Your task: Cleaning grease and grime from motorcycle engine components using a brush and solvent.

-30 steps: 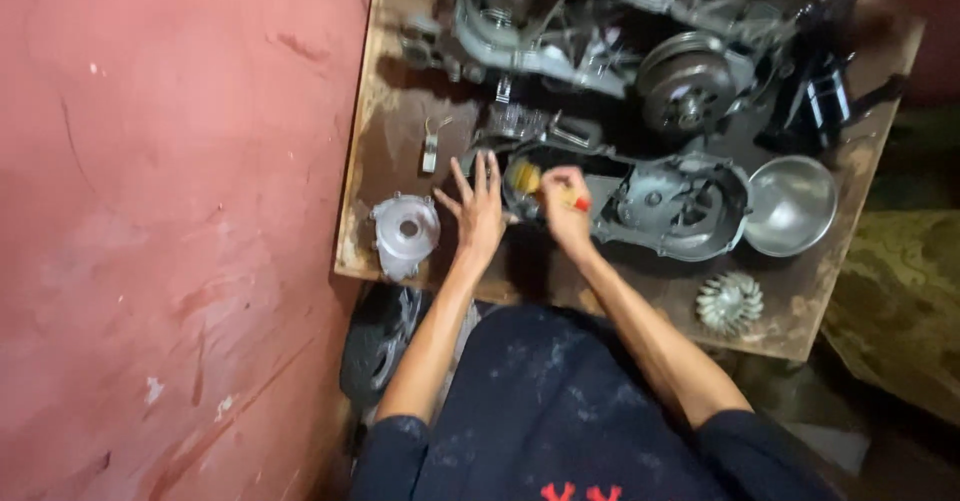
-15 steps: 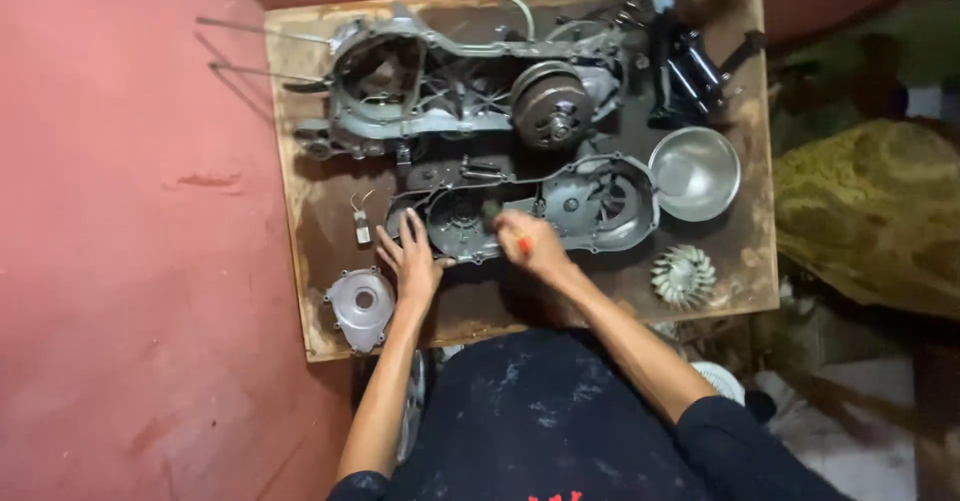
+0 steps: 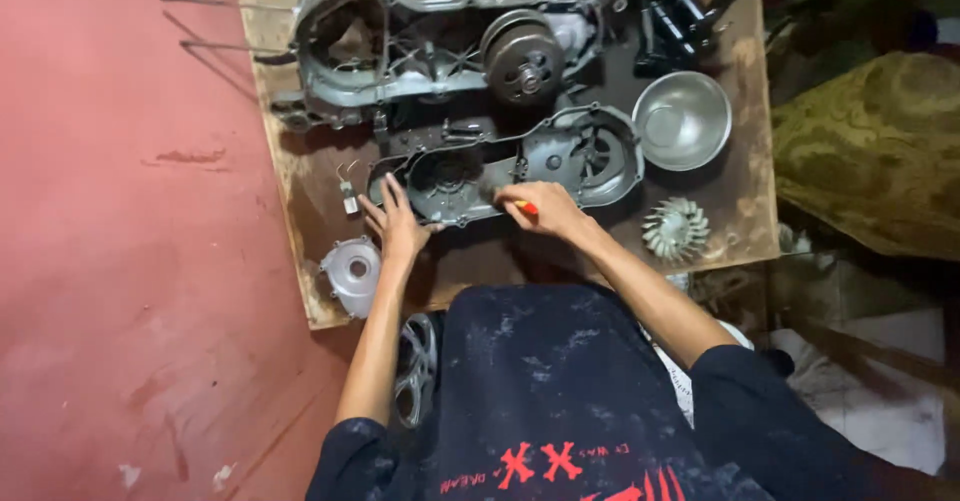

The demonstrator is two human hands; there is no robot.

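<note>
Left hand (image 3: 395,223) lies open, flat on the cover (image 3: 520,166) near the worktop's (image 3: 300,201) front edge; right hand (image 3: 545,211) grips a red-handled tool (image 3: 526,207).

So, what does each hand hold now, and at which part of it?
The right hand grips a small tool with a red handle, by that handle. The left hand holds nothing; it rests flat on the edge of the grey engine cover.

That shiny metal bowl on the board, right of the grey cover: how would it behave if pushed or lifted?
The metal bowl looks thin-walled and hollow, so probably light for its size. Its rounded, polished surface suggests it may slide or rock on the wooden board rather than stay put. It seems rigid, likely to dent rather than break.
</note>
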